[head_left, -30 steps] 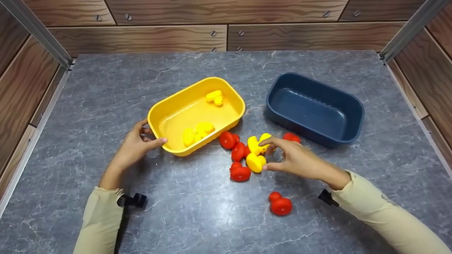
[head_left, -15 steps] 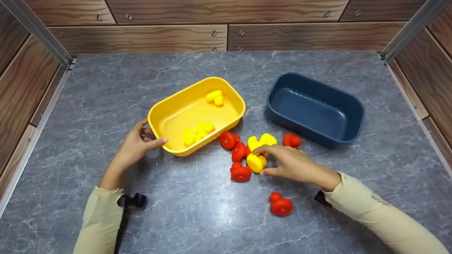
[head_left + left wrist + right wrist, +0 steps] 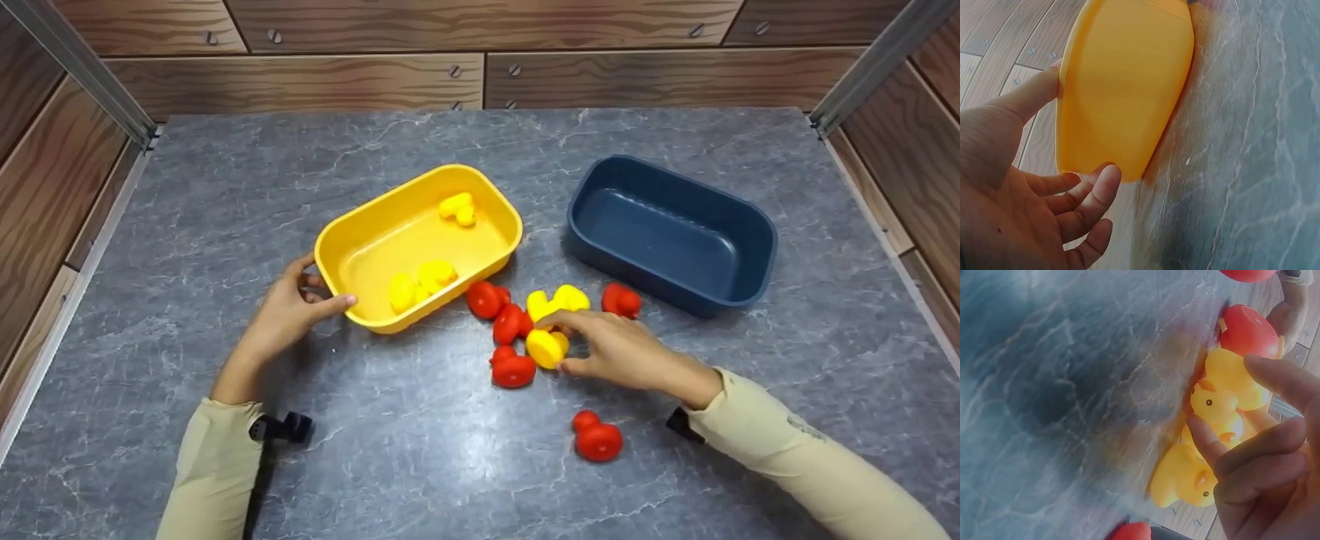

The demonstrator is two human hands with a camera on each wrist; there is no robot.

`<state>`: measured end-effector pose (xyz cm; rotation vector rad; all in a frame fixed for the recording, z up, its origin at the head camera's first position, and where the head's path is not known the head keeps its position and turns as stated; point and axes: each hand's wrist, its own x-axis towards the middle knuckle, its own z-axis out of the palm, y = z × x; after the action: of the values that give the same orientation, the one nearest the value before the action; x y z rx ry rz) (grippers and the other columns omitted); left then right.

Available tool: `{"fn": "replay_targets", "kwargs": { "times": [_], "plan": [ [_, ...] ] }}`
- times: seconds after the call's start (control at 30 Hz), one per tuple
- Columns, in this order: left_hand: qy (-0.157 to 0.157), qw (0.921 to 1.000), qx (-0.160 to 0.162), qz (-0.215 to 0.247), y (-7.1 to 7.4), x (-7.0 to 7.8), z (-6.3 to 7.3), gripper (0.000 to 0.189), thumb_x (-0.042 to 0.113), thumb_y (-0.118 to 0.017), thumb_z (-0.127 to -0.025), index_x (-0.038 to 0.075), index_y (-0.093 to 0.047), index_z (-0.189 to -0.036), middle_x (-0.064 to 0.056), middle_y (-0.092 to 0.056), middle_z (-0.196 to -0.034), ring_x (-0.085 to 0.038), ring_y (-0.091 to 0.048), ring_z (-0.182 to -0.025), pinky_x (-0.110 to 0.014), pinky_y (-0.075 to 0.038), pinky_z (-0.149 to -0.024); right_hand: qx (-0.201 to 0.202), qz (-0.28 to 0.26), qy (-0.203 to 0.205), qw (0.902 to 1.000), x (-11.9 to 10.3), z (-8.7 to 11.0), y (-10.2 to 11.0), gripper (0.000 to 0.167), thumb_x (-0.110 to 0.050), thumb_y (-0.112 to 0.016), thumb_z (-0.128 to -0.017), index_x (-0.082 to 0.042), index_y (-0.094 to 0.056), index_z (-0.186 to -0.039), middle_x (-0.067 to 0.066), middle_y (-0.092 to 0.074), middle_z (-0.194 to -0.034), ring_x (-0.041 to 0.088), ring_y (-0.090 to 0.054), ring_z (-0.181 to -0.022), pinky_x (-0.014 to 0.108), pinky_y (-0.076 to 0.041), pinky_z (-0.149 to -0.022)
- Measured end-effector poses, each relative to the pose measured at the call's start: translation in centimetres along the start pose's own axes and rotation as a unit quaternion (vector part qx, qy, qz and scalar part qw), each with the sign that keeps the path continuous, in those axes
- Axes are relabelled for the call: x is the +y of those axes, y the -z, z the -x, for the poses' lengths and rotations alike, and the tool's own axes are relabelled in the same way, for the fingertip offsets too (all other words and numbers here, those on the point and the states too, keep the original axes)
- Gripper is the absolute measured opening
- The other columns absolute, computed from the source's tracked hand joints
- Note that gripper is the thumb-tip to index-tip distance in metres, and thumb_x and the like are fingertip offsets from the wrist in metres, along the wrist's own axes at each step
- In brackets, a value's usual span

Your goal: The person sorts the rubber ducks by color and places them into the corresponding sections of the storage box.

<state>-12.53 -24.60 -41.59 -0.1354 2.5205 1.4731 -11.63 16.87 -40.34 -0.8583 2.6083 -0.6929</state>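
In the head view my left hand [image 3: 289, 311] holds the near left corner of a yellow bin [image 3: 352, 225], thumb over the rim and fingers against the outer wall. Several yellow rubber ducks [image 3: 435, 276] lie inside it. My right hand [image 3: 619, 346] is at the pile between the bins, thumb and index finger on either side of a yellow rubber duck [image 3: 545, 349]. The right wrist view shows the thumb on this duck's body [image 3: 1230, 374] and the index fingertip by its head. More yellow ducks [image 3: 566, 298] sit just beyond, partly behind the hand.
Red rubber ducks [image 3: 514, 370] crowd the pile's left side. One red duck [image 3: 621, 300] sits by the dark blue bin [image 3: 675, 232], which stands at the right. Another red duck [image 3: 598, 440] lies apart, nearer the front. Wood-patterned walls [image 3: 300, 79] border the grey marbled table.
My right hand has moved slightly left and closed in around the nearest yellow duck, uncovering more of the red duck by the blue bin. The left hand keeps its hold.
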Motion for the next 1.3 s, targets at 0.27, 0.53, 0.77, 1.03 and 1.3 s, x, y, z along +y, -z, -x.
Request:
{"fn": "replay_targets", "kwargs": {
  "times": [0.27, 0.53, 0.77, 1.03, 1.3],
  "plan": [
    [-0.001, 1.0, 0.001, 0.005, 0.0, -0.1, 0.0, 0.089, 0.026, -0.075, -0.083, -0.002, -0.023, -0.15, -0.025, -0.056, -0.119, -0.014, -0.052, -0.081, -0.017, -0.045, -0.066, 0.006, -0.075, -0.009, 0.9971, 0.3, 0.9, 1.4, 0.045, -0.018, -0.074, -0.083, -0.019, -0.059, -0.126, 0.001, -0.067, -0.109, 0.021, -0.06, -0.094, 0.029, -0.047, -0.074],
    [-0.001, 1.0, 0.0, 0.004, -0.1, -0.1, -0.1, 0.09, 0.027, -0.076, -0.083, -0.002, -0.023, -0.15, -0.024, -0.056, -0.118, -0.013, -0.051, -0.08, -0.017, -0.045, -0.066, 0.043, -0.111, -0.004, 0.9929, -0.2, 1.3, 3.0, 0.049, -0.015, -0.076, -0.082, -0.016, -0.057, -0.127, 0.007, -0.068, -0.11, 0.021, -0.055, -0.077, 0.022, -0.038, -0.061],
    [0.002, 1.0, -0.001, -0.002, 0.0, -0.1, -0.1, 0.09, 0.028, -0.075, -0.084, -0.002, -0.022, -0.15, -0.024, -0.055, -0.12, -0.014, -0.051, -0.083, -0.017, -0.046, -0.067, 0.071, -0.156, 0.0, 0.9852, -0.8, 1.3, 4.4, 0.05, -0.018, -0.076, -0.083, -0.016, -0.057, -0.129, 0.007, -0.066, -0.113, 0.014, -0.05, -0.07, 0.021, -0.038, -0.058],
    [-0.003, 1.0, 0.001, 0.004, 0.0, 0.1, -0.1, 0.088, 0.027, -0.075, -0.084, -0.002, -0.024, -0.149, -0.023, -0.055, -0.118, -0.014, -0.052, -0.082, -0.017, -0.046, -0.067, 0.095, -0.217, -0.008, 0.9714, -1.6, 0.7, 6.1, 0.05, -0.012, -0.074, -0.084, -0.014, -0.055, -0.13, 0.011, -0.064, -0.116, 0.008, -0.039, -0.051, 0.018, -0.039, -0.051],
    [0.005, 1.0, -0.006, 0.003, 0.1, -0.2, 0.0, 0.09, 0.028, -0.074, -0.085, -0.002, -0.021, -0.15, -0.024, -0.054, -0.122, -0.012, -0.052, -0.082, -0.017, -0.046, -0.068, 0.102, -0.248, -0.014, 0.9632, -2.1, -0.8, 6.8, 0.05, -0.015, -0.072, -0.087, -0.018, -0.052, -0.132, 0.013, -0.061, -0.119, 0.008, -0.033, -0.044, 0.019, -0.035, -0.044]
  ]
}}
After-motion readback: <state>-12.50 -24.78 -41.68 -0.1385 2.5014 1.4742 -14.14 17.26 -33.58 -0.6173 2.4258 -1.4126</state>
